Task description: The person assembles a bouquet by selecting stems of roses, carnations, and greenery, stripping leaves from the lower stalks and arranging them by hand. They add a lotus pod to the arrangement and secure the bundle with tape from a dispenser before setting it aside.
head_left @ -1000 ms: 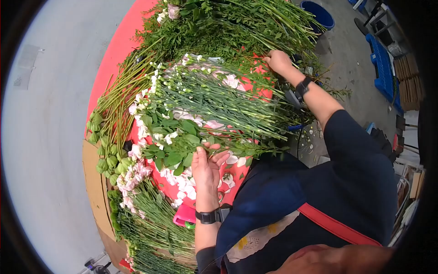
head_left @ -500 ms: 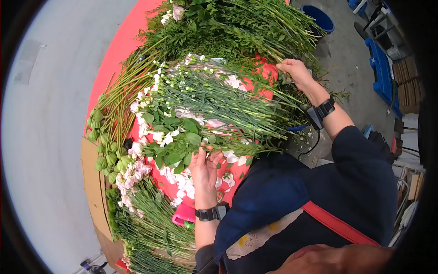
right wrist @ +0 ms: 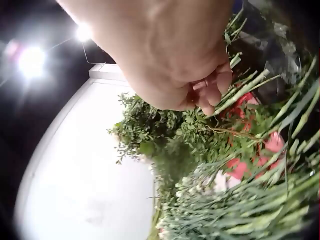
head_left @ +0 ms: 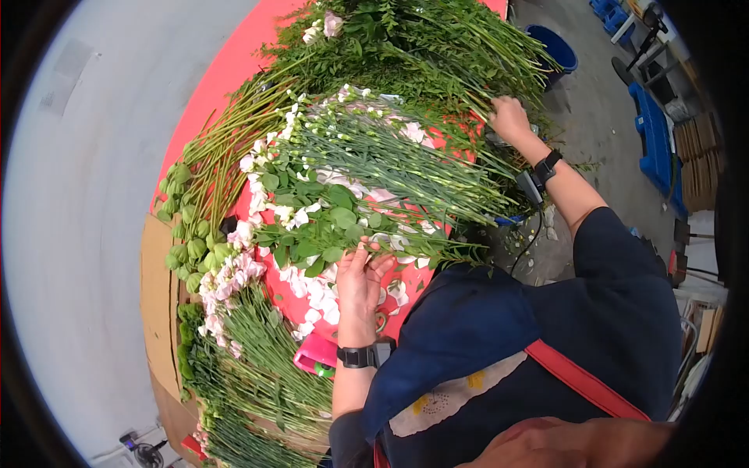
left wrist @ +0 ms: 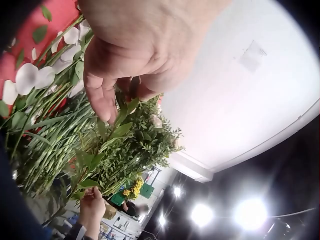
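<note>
My left hand (head_left: 360, 290) pinches a leafy green sprig (head_left: 341, 218) over the near side of the red table. In the left wrist view, the fingers of this hand (left wrist: 135, 65) bend down onto the sprig's leaves (left wrist: 117, 131). Farther right, my right hand (head_left: 512, 123) has its fingertips on the stem ends of the feathery greenery (head_left: 421, 70). The right wrist view has that hand (right wrist: 175, 65) curled round a green stem (right wrist: 245, 91), its grip partly hidden. Between the hands lie thin stems with small white buds (head_left: 390, 168).
Pale petals (head_left: 316, 292) are scattered over the red table. Green pods (head_left: 187, 253) lie along its far left edge, beside pink flowers (head_left: 234, 281). A pink object (head_left: 316, 355) is near the left wrist. Beyond the table stand a blue bucket (head_left: 552, 53) and blue pallet (head_left: 659, 148).
My right hand has moved a little right and toward me along the greenery's stem ends. My left hand remains at the leafy sprig. The whole view has shifted slightly.
</note>
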Tool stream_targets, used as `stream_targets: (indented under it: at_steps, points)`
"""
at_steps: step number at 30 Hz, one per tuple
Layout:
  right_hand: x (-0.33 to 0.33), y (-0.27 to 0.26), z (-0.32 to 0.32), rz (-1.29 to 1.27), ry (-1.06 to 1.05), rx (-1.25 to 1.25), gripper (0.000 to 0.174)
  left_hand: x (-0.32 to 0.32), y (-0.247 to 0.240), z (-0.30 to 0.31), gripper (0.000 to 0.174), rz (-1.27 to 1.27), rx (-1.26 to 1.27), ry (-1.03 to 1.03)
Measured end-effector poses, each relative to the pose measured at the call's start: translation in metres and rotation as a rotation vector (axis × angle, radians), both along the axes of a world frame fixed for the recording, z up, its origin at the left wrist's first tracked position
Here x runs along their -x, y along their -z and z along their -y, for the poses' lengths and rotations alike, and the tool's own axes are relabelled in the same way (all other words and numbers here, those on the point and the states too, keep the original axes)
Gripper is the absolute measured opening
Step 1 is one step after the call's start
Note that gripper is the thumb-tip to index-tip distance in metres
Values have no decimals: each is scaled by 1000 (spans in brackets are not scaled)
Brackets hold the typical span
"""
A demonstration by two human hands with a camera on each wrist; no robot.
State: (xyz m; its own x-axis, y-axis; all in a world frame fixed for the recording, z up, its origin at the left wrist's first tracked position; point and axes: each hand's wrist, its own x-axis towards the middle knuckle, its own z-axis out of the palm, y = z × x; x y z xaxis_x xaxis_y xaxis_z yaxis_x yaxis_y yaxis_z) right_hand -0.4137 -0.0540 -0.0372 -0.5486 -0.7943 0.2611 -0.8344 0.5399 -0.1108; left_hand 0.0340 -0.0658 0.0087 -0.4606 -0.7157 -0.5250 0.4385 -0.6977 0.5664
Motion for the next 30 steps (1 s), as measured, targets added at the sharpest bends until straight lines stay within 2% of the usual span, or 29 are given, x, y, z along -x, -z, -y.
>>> stream_targets:
  at_steps: [3,4,5,7,9,10,11,12,13,15,17,19,21,24,27,30]
  points:
    - [-11,1,36,266,-277,126,25,-7,7,-3,16,15,-32,-1]
    - [-22,3,50,456,-340,139,26,-7,10,-4,17,33,-49,-10]
    - [-44,-13,62,669,-280,30,26,-7,13,-4,17,50,-66,-19]
    - [-20,58,96,1034,-300,-13,26,-5,16,-4,17,93,-78,-47]
    - [16,76,118,498,-273,-53,31,-6,18,-4,16,134,-92,-76]
    - [55,99,135,466,-64,6,33,-7,19,-3,16,152,-97,-93]
    - [73,80,141,462,59,25,33,-9,22,-3,16,169,-101,-113]
    - [104,99,147,372,40,198,33,-12,28,-4,13,155,-114,-138]
    - [112,82,148,383,-26,97,31,-12,30,-4,12,171,-127,-158]
    - [97,52,156,443,30,-140,28,-9,30,-5,9,200,-150,-191]
    - [73,50,164,336,-149,-46,28,-5,33,-3,7,206,-185,-209]
    - [40,50,173,344,-215,-19,33,-2,37,-2,8,210,-196,-211]
    - [18,56,185,213,-179,-77,33,2,37,2,9,187,-184,-183]
    - [20,74,216,513,64,-147,29,10,33,10,10,165,-161,-160]
    - [11,61,215,471,-65,-35,24,18,21,16,11,171,-135,-168]
    - [-14,31,169,977,-177,141,21,18,22,22,14,149,-82,-154]
